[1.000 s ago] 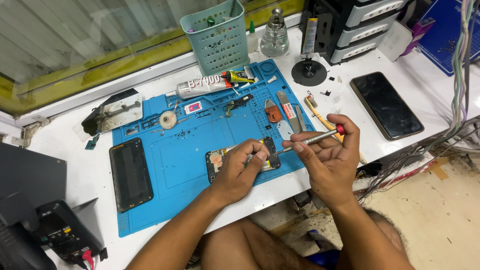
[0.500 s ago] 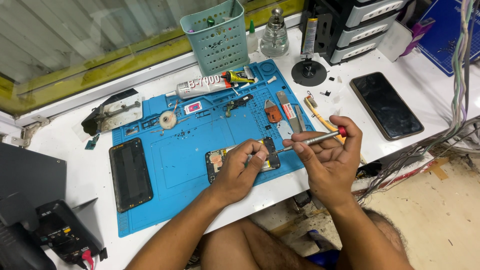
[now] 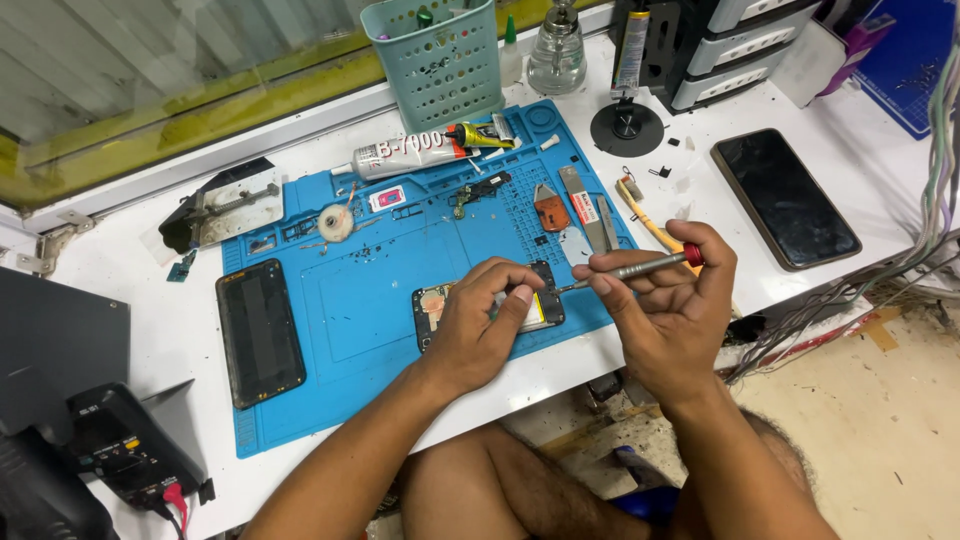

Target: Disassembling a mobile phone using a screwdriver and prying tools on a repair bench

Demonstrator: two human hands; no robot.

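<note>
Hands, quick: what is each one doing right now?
Left hand: fingers curled, pressing on the opened phone on the blue mat.
Right hand: closed around a red-tipped screwdriver, its tip pointing at the phone.

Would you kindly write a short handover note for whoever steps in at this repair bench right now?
Left hand: resting on the opened phone on the blue mat, fingers pressing its right part.
Right hand: holding a red-capped screwdriver, tip pointing toward the phone's right edge.
Nearby: a dark screen panel lies at the mat's left; a second phone lies face up on the white table, right; a glue tube and small parts sit along the mat's top.
Done: the phone's back is off, insides exposed.
Left: the phone is still open; whether any screws are out cannot be told.
</note>
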